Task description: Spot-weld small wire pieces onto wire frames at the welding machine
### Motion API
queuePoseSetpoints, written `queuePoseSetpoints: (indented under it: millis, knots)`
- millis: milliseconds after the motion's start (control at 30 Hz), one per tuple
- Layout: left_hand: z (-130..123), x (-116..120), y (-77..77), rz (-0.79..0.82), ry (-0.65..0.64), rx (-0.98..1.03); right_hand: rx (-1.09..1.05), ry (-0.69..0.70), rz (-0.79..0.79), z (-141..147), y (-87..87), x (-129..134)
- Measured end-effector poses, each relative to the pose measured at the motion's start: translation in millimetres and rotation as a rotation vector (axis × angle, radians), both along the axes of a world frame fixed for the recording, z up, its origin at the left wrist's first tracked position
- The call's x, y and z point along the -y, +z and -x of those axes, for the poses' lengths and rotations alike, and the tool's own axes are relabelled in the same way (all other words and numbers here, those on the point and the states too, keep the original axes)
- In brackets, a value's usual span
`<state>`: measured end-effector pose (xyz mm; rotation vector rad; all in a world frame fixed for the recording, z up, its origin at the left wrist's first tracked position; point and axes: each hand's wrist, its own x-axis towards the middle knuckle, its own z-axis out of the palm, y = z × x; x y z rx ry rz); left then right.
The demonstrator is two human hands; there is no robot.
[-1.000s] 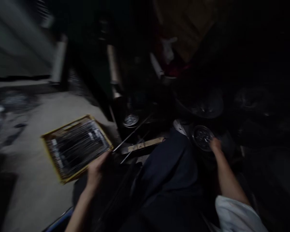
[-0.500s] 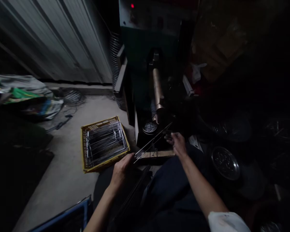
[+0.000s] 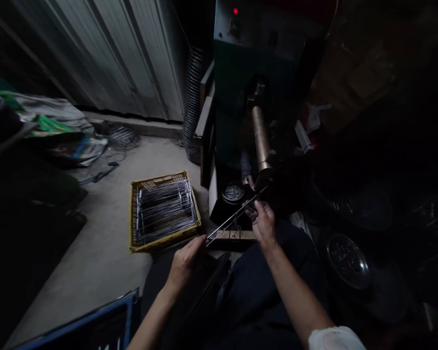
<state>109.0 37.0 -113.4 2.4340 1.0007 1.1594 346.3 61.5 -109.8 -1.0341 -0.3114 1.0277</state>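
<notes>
Head view, left hand: the left hand (image 3: 185, 258) is clamped, thumb and fingers together, on the near end of a thin wire piece (image 3: 226, 222).
Wire piece: two slender strands, slanting up from the left hand toward the machine (image 3: 237, 73), the far end just below its bronze-coloured rod (image 3: 260, 133).
Right hand: the right hand (image 3: 264, 224) is just beside the far half of the wire piece, fingers curled; I cannot tell whether they grip it or hold something else.
Small dish: a round dish (image 3: 233, 201) heaped with small shiny bits (image 3: 233, 191), beyond the wire piece and near the machine's lower tip (image 3: 246, 182).
Wooden strip: a pale strip (image 3: 243, 235) below the wire piece, between the hands and the machine.
Yellow crate: an open crate (image 3: 132, 218) on the concrete floor (image 3: 102, 204), left of the left hand, with wire frames (image 3: 164, 206) inside.
Metal bowl: a round bowl (image 3: 365, 270) to the right of the person's dark trousers (image 3: 277, 277), with small pieces in it, too dim to identify.
Machine panel: a small red light (image 3: 235, 10) glows near the top.
Behind: a ribbed wall (image 3: 131, 63), with a coiled hose (image 3: 192, 104) upright near the machine.
Lower left: a blue crate (image 3: 130, 311), partly in view.
</notes>
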Motion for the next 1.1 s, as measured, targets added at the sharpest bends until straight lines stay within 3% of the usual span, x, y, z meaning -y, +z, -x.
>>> queuePoseSetpoints:
  millis: [233, 567, 867, 1100]
  knots:
    - [3, -2, -6.6, -0.062, 0.01, -0.031, -0.012, 0.017, -0.026, -1, 4.9, -3]
    - [2, -6, -13.5, 0.033, 0.039, -0.023, 0.011, 0.033, -0.025, -5, 9.7, -9]
    - [-1, -13, -1.1, -0.036, 0.053, -0.075, 0.004, 0.005, -0.01, -5, 12.9, -18]
    - [-3, -10, 1.0, 0.029, 0.111, -0.1, 0.002, 0.051, 0.026, -7, 13.4, -16]
